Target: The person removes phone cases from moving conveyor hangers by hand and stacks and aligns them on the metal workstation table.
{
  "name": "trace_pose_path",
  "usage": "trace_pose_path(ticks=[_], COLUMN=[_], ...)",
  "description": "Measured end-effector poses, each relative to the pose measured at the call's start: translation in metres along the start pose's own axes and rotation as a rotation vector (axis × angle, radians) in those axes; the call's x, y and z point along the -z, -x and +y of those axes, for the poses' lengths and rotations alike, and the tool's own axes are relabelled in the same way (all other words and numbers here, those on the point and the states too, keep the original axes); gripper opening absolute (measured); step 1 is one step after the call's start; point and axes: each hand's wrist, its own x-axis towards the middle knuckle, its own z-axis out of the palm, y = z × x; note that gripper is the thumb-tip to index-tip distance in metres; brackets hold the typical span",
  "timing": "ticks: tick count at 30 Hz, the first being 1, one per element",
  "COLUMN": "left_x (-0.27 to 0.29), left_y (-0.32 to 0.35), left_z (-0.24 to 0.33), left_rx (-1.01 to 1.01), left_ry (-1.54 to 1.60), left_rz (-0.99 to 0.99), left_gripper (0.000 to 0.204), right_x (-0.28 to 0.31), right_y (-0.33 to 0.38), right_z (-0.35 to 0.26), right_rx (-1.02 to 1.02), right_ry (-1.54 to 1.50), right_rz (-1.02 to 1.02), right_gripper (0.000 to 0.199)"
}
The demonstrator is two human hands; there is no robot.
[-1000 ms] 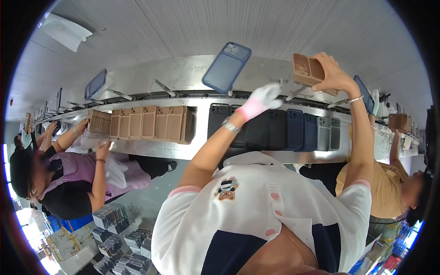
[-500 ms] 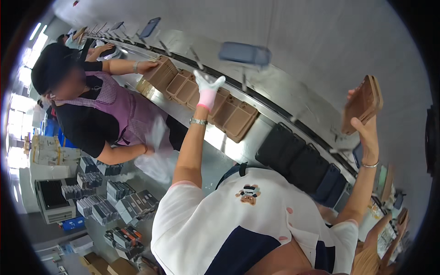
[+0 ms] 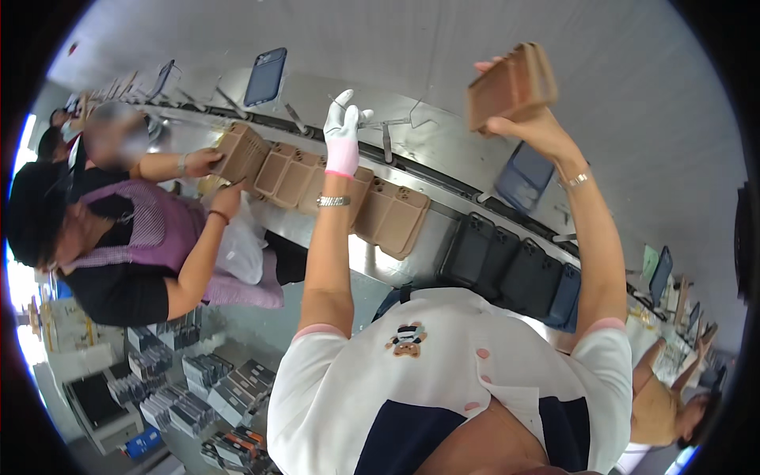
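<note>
Brown phone cases (image 3: 511,83), a small stack clamped in the right hand (image 3: 529,127), gloved left hand (image 3: 343,131) fingers spread at the metal hooks (image 3: 385,127) beside it, one blue case (image 3: 264,77) hung further left.

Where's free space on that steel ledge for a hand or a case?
Bare steel ledge shows below the brown cases, left of the dark cases. The rows themselves are packed edge to edge; the co-worker's hands crowd the far-left end.

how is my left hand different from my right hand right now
The left hand wears a white glove with a pink cuff; the right hand is bare. The left hand is empty, fingers at a metal hook on the line; the right hand holds a stack of brown phone cases up high. Both arms are raised, and each wrist carries a metal band.
</note>
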Motion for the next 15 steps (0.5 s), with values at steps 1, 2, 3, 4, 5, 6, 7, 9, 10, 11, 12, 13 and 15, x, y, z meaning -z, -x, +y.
trace_pose_path(ticks=[1, 2, 3, 4, 5, 6, 7, 9, 10, 11, 12, 13, 15], left_x=[-0.011, -0.024, -0.032, -0.038, -0.043, -0.048, -0.054, -0.068, -0.078, -0.090, -0.105, -0.113, -0.133], left_y=[0.005, 0.010, 0.017, 0.023, 0.027, 0.033, 0.041, 0.057, 0.067, 0.077, 0.088, 0.094, 0.106], left_z=[0.002, 0.003, 0.010, 0.011, 0.004, 0.002, 0.000, 0.000, 0.000, 0.000, 0.002, 0.003, -0.003], left_rx=[0.022, 0.040, 0.080, 0.120, 0.165, 0.178, 0.144, 0.100, 0.108, 0.062, 0.019, 0.027, 0.076], left_ry=[0.025, 0.039, 0.037, 0.034, 0.059, 0.063, 0.063, 0.100, 0.100, 0.088, 0.076, 0.030, 0.005], left_rz=[-0.106, -0.136, -0.179, -0.225, -0.258, -0.269, -0.315, -0.379, -0.388, -0.415, -0.453, -0.494, -0.549], left_gripper=[0.034, 0.034, 0.033, 0.033, 0.027, 0.027, 0.023, 0.017, 0.017, 0.016, 0.015, 0.016, 0.021], right_x=[0.005, 0.014, 0.015, 0.018, 0.021, 0.023, 0.027, 0.032, 0.035, 0.038, 0.043, 0.047, 0.045], right_y=[-0.004, -0.005, -0.003, 0.007, 0.019, 0.030, 0.045, 0.075, 0.086, 0.093, 0.100, 0.101, 0.104], right_z=[0.005, 0.017, 0.021, 0.022, 0.023, 0.021, 0.026, 0.017, 0.010, 0.005, -0.002, -0.006, -0.001], right_rx=[-0.035, -0.027, -0.019, -0.035, -0.047, -0.054, -0.004, -0.020, -0.024, -0.029, -0.035, -0.038, -0.047], right_ry=[0.000, 0.077, 0.145, 0.148, 0.086, 0.022, 0.010, 0.010, 0.009, 0.036, 0.035, 0.199, 0.419], right_rz=[0.006, -0.022, -0.068, -0.052, -0.074, -0.100, -0.064, 0.016, 0.082, 0.097, 0.118, 0.100, 0.099], right_gripper=[0.096, 0.096, 0.097, 0.097, 0.096, 0.095, 0.097, 0.099, 0.101, 0.100, 0.100, 0.099, 0.096])
